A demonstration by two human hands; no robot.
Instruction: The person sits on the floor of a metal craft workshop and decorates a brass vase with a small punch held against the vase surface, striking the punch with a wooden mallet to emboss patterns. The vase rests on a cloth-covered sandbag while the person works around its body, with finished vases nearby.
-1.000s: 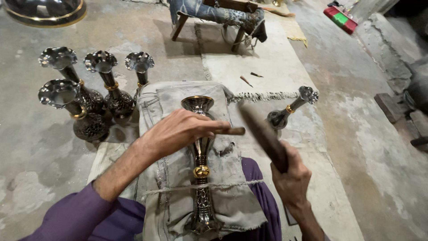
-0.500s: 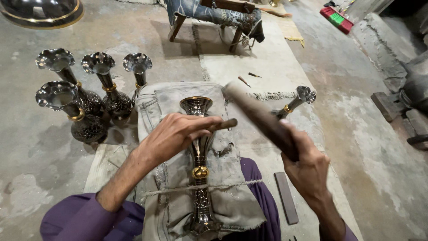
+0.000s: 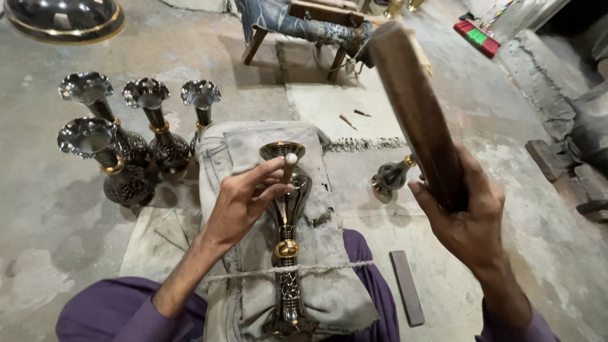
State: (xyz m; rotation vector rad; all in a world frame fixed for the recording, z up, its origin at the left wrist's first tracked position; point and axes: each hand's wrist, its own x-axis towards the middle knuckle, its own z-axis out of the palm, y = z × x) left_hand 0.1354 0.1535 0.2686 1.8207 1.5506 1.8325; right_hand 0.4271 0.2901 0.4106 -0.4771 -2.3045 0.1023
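My left hand (image 3: pixel 244 199) pinches one chisel (image 3: pixel 289 166) on one vase (image 3: pixel 286 253); my right hand (image 3: pixel 465 218) grips one wooden mallet (image 3: pixel 418 107). Four vases (image 3: pixel 136 133) stand far left.

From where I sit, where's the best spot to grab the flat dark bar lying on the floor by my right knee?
Grip the flat dark bar across its narrow width near the middle, coming from above. It lies flat on the concrete floor, long and slim, with both long edges exposed, so fingers can likely pinch them.
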